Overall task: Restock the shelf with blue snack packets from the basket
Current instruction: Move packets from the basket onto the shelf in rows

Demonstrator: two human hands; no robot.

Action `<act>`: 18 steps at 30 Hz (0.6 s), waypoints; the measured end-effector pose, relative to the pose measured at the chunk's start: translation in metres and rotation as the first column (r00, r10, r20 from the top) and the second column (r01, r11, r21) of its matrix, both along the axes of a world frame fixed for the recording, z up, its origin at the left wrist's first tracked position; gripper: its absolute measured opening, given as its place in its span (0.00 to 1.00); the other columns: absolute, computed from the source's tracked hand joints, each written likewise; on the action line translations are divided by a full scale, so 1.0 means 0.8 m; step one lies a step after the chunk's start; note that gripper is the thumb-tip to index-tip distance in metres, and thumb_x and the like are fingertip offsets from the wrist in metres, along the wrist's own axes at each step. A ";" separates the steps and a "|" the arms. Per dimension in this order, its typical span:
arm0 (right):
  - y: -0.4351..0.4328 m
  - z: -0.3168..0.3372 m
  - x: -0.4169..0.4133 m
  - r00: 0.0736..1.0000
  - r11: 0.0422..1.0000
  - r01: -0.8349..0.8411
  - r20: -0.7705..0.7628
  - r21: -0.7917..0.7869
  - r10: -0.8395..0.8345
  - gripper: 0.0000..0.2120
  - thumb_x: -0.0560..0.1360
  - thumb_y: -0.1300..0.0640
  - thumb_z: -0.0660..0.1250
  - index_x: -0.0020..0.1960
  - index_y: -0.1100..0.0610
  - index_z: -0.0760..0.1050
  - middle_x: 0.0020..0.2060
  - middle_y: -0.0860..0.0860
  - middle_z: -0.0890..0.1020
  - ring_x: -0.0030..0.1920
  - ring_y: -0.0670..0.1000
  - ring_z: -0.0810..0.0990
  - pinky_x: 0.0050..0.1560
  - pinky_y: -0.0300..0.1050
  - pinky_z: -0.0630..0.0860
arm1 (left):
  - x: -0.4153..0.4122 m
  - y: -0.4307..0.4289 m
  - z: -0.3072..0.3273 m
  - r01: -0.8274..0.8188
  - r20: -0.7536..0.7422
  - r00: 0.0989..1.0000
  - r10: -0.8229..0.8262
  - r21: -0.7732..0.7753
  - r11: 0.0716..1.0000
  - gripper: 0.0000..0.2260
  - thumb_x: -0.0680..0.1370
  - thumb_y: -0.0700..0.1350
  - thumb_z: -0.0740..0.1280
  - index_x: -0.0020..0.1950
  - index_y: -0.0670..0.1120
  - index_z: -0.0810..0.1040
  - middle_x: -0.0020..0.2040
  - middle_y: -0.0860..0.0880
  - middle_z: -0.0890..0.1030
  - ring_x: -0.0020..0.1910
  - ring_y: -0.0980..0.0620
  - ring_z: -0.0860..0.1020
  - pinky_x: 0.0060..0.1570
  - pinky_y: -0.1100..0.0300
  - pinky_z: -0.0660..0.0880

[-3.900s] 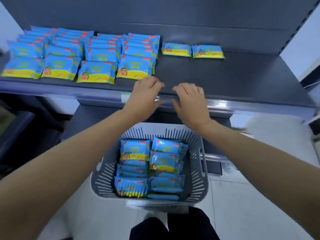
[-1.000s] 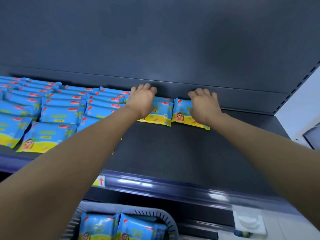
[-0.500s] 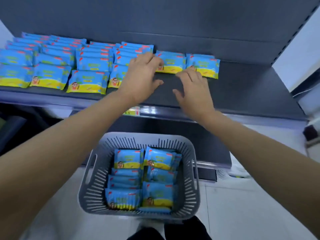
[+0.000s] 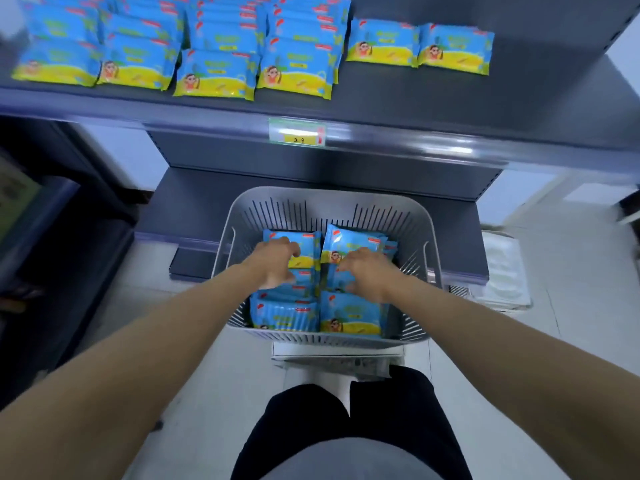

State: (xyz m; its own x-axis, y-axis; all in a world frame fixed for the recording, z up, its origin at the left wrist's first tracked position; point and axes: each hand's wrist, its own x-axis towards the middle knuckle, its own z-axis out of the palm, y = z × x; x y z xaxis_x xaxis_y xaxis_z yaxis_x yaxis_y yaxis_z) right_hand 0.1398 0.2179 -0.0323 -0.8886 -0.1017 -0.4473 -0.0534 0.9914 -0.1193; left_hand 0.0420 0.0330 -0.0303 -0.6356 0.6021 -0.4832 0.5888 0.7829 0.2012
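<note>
Both arms reach forward and down from the person, and the two hands are inside the grey basket (image 4: 242, 216), which stands on a low stand on the floor just in front of the legs. The left hand (image 4: 273, 261) lies with bent fingers on the far-left pile of blue snack packets (image 4: 349, 313), and the right hand (image 4: 369, 271) lies with spread, bent fingers on the pile beside it. Both hands touch the packets, but the frame is blurred here and I cannot tell if either hand already grips a packet or only presses on it. The basket holds many packets, in two rows of piles, so I judge that a good part of the work is left. Behind the basket is a lower shelf (image 4: 194, 202) with nothing on the part that shows. Above it, a price label (image 4: 298, 133) sits on the front edge of the shelf (image 4: 519, 98) to be filled. On its left part, four columns of packets (image 4: 214, 74) already lie in overlapping rows from back to front. Just right of them, only two single packets (image 4: 381, 43) lie side by side at the back, and the shelf in front of them and further right is bare. So the restocking seems more than half done, and these new columns must be built next.
</note>
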 end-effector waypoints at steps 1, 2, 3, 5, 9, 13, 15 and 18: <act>-0.003 -0.010 0.000 0.998 1.000 -0.001 0.070 0.008 0.000 0.21 0.77 0.51 0.64 0.69 0.55 0.68 0.66 0.56 0.72 0.66 0.58 0.67 0.64 0.55 0.69 | 0.003 -0.004 -0.009 0.001 0.028 1.000 0.000 -0.035 0.999 0.24 0.75 0.49 0.70 0.69 0.46 0.68 0.66 0.45 0.70 0.63 0.42 0.71 0.62 0.51 0.66; -0.005 -0.020 0.000 0.991 1.000 -0.002 0.137 0.029 -0.002 0.21 0.77 0.51 0.65 0.68 0.55 0.68 0.65 0.56 0.73 0.64 0.58 0.69 0.62 0.55 0.71 | 0.006 -0.006 -0.018 0.000 0.062 0.998 0.004 -0.062 0.998 0.24 0.74 0.49 0.71 0.68 0.46 0.68 0.66 0.45 0.70 0.63 0.43 0.71 0.62 0.52 0.68; -0.006 -0.029 -0.001 0.980 0.998 -0.014 0.197 0.060 0.002 0.21 0.77 0.50 0.65 0.67 0.56 0.69 0.63 0.57 0.74 0.62 0.58 0.71 0.60 0.56 0.72 | 0.009 -0.007 -0.026 0.002 0.088 0.996 0.005 -0.081 0.997 0.25 0.74 0.48 0.71 0.68 0.45 0.68 0.66 0.45 0.71 0.64 0.43 0.71 0.61 0.52 0.69; -0.005 -0.044 -0.003 0.959 0.992 -0.039 0.282 0.118 0.005 0.23 0.76 0.49 0.66 0.69 0.55 0.67 0.63 0.56 0.75 0.61 0.59 0.72 0.59 0.57 0.74 | 0.013 -0.008 -0.039 0.006 0.135 0.991 0.010 -0.115 0.993 0.25 0.73 0.46 0.73 0.67 0.45 0.69 0.66 0.44 0.72 0.62 0.43 0.72 0.59 0.53 0.71; -0.004 -0.063 -0.010 0.920 0.993 -0.016 0.391 0.118 -0.032 0.29 0.75 0.52 0.68 0.72 0.58 0.63 0.66 0.56 0.73 0.62 0.59 0.74 0.60 0.54 0.75 | 0.016 -0.009 -0.060 0.046 0.232 0.973 -0.001 -0.188 0.981 0.20 0.73 0.42 0.72 0.63 0.42 0.72 0.62 0.44 0.75 0.58 0.43 0.75 0.52 0.53 0.72; -0.007 -0.074 -0.015 0.915 0.990 -0.017 0.401 0.141 -0.041 0.28 0.73 0.53 0.71 0.69 0.58 0.66 0.63 0.55 0.74 0.59 0.57 0.76 0.57 0.52 0.77 | 0.018 -0.006 -0.068 0.119 0.238 0.970 -0.054 -0.267 0.956 0.16 0.72 0.42 0.73 0.58 0.40 0.77 0.56 0.42 0.80 0.49 0.44 0.77 0.51 0.52 0.75; -0.009 -0.075 -0.014 0.906 0.988 0.001 0.419 0.155 -0.066 0.29 0.72 0.53 0.71 0.69 0.58 0.64 0.61 0.56 0.74 0.57 0.57 0.76 0.53 0.49 0.77 | 0.019 -0.003 -0.068 0.148 0.249 0.965 -0.075 -0.289 0.946 0.17 0.72 0.42 0.73 0.58 0.39 0.76 0.56 0.42 0.79 0.50 0.45 0.77 0.52 0.53 0.75; -0.014 -0.072 -0.016 0.888 0.986 -0.020 0.455 0.166 -0.059 0.27 0.73 0.55 0.71 0.68 0.61 0.66 0.55 0.55 0.76 0.51 0.56 0.77 0.45 0.47 0.74 | 0.017 0.001 -0.062 0.178 0.279 0.955 -0.098 -0.277 0.944 0.17 0.73 0.42 0.72 0.59 0.38 0.75 0.56 0.42 0.78 0.49 0.46 0.74 0.55 0.53 0.74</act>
